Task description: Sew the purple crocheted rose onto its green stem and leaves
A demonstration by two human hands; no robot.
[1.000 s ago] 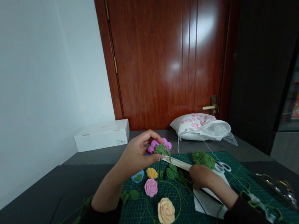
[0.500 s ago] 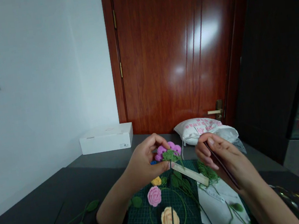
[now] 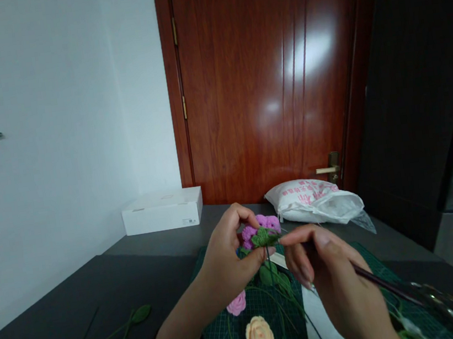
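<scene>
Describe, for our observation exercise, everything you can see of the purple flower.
The purple flower looks crocheted from yarn, with plump, rounded petals and a leafy-edged green base turned toward the camera. A thin dark stem appears to run down from it. The left hand holds it raised above the green mat, partly covering its left side. The right hand is close beside it; whether they touch is unclear.

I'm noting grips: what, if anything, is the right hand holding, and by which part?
The right hand holds a slender dark tool toward its front end; its rear extends beyond the hand.
</scene>
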